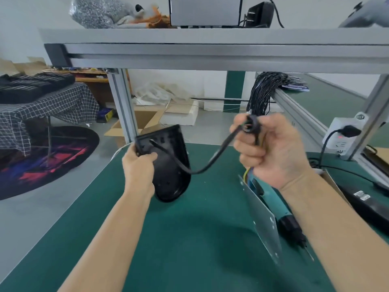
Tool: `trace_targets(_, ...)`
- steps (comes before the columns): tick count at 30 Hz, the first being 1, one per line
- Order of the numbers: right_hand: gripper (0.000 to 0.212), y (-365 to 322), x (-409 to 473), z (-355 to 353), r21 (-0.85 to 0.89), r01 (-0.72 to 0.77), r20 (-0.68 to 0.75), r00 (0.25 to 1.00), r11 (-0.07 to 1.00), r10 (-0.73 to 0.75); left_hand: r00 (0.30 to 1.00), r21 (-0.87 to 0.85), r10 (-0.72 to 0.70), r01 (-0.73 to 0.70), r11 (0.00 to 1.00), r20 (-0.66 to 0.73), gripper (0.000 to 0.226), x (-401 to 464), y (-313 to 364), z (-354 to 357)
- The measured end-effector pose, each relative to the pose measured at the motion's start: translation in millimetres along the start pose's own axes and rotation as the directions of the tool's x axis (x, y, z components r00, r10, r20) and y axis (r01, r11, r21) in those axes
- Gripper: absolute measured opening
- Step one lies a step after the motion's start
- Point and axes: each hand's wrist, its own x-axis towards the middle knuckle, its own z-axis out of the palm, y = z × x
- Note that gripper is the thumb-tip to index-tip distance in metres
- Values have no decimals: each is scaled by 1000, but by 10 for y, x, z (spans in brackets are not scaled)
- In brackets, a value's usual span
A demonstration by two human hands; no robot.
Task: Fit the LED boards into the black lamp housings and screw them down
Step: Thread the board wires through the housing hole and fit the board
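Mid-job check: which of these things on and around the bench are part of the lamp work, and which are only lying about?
Job:
black lamp housing, in left hand
its cable, right hand holding it
metal plate
electric screwdriver

Lying about:
wire bundle
power strip
cardboard box
round rug

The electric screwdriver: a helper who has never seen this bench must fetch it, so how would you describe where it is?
Start at the green bench mat and look to its right side, just under the person's right hand. There the electric screwdriver lies beside a silvery metal plate. Its teal body, black nose and thin bit set it apart from the flat plate.
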Motion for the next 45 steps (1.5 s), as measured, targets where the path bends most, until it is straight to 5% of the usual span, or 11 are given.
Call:
trace_targets(3, 19, 190, 173, 103, -366, 113, -199, 960, 924, -196, 983, -97, -92, 107, 990, 157, 32, -191, -22, 141)
trace_targets(6, 19, 177, 221, 133, -762, 182, -347, 697, 622, -628, 978, -181, -174, 192, 965, 112, 26, -230, -24, 165)
trace_targets(8, 11, 112, 175, 130, -891, 142, -293, 547, 432, -784, 978, -195, -205, 211, 958, 47, 24, -185, -27, 118)
trace_targets(13, 19, 219, 99, 362, -953, -294, -205, 804, -72, -558, 977, -158, -184, 166, 973, -105, 23, -154, -48, 93)
trace_targets(17, 24, 2, 80, 509, -935, -328, -136, 685, -136, -716, 963, -149, -67, 28, 988, -262, 26, -29, 43, -11)
trace_targets(19, 24, 7, 129, 533, -899, -383, -138, 706, -211, -694, 966, -82, 12, -34, 996, -258, 29, -58, 68, -11)
trace_targets(23, 28, 202, 246, 557, -983, -104, -162, 875, 150, -457, 991, 5, 123, -123, 992, -57, 34, -211, 85, 92)
trace_targets(28, 15, 369, 419, 377, -987, -112, -142, 944, 115, -297, 981, -104, 118, -103, 989, 153, 36, -419, 161, 238)
trace_targets(35, 25, 634, 465, 428, -966, -165, -250, 796, 201, -552, 973, -258, 134, -82, 963, 188, 41, -641, 187, 363)
trace_targets(38, 16, 719, 415, 448, -988, -102, -155, 740, 119, -655, 967, -196, 169, -131, 972, 193, 47, -699, 146, 355)
trace_targets(45, 19, 714, 373, 395, -995, -92, -47, 802, -45, -595, 966, -57, 182, -174, 983, 185, 54, -673, 108, 260)
